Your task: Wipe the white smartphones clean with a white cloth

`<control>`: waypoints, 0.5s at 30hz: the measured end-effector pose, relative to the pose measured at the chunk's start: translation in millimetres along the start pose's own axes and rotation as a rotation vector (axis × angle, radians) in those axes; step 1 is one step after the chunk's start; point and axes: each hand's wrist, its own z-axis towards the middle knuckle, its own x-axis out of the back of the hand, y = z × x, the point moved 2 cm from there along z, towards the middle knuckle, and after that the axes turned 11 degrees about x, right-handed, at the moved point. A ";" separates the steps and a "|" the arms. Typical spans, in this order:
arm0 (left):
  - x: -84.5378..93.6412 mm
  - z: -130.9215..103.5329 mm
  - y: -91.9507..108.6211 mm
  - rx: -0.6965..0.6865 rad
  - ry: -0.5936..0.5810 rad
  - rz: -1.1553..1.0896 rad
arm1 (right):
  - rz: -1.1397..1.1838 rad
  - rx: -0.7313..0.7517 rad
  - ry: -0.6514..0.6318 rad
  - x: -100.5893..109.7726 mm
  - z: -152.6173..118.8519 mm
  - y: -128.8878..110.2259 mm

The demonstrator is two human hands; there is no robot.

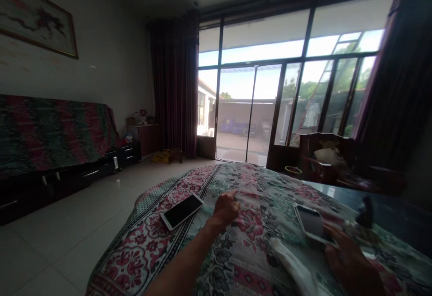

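Observation:
Over the middle of the patterned cloth [248,242], my left hand [227,207] has its index finger stretched forward and the others loosely bent; nothing shows in it. To its left lies a white smartphone [182,212] with a dark screen. At the right, my right hand [349,255] grips the near end of a second light-framed smartphone [309,220], whose screen looks grey; blur softens the fingers. A white, strip-like cloth or paper [293,264] lies between my two arms, its kind unclear.
A small dark object [366,213] stands blurred beyond my right hand. A wooden chair [326,152] with a cushion is at the back right. Glass doors [251,107] and a dark curtain [173,84] are ahead. On the left stands a low black cabinet [126,154] beside a cloth-covered object [54,129].

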 end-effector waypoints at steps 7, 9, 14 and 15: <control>99.4 -41.4 -106.3 0.291 0.095 0.281 | 0.364 0.112 -0.071 -13.3 65.8 -115.7; 107.0 -53.5 -125.3 0.345 0.099 0.321 | 0.508 0.069 -0.194 -30.7 78.3 -163.5; 101.7 -65.0 -151.9 0.342 0.130 0.417 | 0.775 -0.280 -0.434 -95.2 82.0 -259.2; 99.6 -64.9 -154.7 0.332 0.141 0.428 | 0.834 -0.384 -0.470 -108.2 80.8 -271.6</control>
